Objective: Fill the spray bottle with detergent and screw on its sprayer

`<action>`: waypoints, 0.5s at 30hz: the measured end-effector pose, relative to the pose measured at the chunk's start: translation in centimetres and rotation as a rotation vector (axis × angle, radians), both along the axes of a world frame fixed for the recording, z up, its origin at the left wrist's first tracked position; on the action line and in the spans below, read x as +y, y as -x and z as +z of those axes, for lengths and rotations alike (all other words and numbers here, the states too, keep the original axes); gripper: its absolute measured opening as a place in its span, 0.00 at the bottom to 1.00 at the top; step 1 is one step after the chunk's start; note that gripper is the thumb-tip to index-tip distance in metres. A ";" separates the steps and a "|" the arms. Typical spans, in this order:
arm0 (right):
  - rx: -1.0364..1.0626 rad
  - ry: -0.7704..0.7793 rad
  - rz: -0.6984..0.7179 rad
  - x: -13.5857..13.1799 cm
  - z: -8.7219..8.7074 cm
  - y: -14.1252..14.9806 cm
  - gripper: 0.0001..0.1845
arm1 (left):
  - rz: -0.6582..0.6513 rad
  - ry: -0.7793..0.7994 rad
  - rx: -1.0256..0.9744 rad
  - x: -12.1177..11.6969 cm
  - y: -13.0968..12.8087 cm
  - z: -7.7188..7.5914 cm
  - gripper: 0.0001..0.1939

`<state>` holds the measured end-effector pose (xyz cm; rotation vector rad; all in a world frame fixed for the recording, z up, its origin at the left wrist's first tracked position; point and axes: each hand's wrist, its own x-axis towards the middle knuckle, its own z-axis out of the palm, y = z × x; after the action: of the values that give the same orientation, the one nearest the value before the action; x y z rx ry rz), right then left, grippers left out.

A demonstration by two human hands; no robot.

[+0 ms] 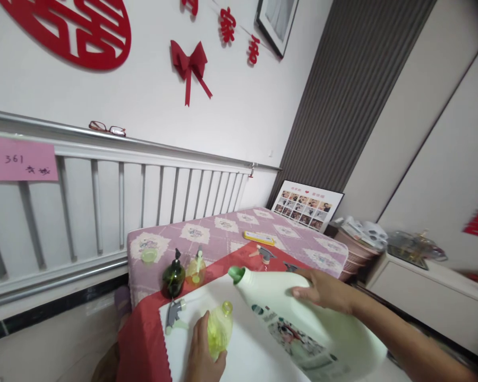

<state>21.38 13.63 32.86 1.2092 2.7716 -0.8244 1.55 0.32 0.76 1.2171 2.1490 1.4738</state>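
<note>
My left hand [205, 347] is wrapped round a clear yellow-green bottle [220, 329] that has no top on its neck. To the right, my right hand [322, 289] grips a big pale green detergent jug [298, 318] by its upper side. The jug is tipped toward the left, and its green spout [236, 274] sits above and a little right of the bottle's mouth, apart from it. No liquid stream shows between them. A grey spray trigger head [175, 314] lies on the white sheet [245, 339] left of the bottle.
A dark green pump bottle [173, 278] and an amber bottle [196, 269] stand behind the sheet. Another spray trigger [264, 253] is behind the jug on the red cloth [143, 329]. A yellow box [258, 237] and a light green lid [148, 255] lie on the patterned tablecloth [219, 225].
</note>
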 end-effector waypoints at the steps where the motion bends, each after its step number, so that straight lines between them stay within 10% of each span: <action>1: 0.046 -0.013 -0.029 0.4 -0.6 0.0 0.28 | 0.009 -0.015 0.010 0.1 0.0 -0.3 0.43; 15: 0.572 -0.191 -0.495 1.4 -16.5 5.8 0.23 | 0.055 0.048 0.040 0.8 0.2 -0.8 0.49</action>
<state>15.57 15.02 16.32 2.0328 3.0664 -1.1014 1.30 1.16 -0.01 1.1907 2.2476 1.4220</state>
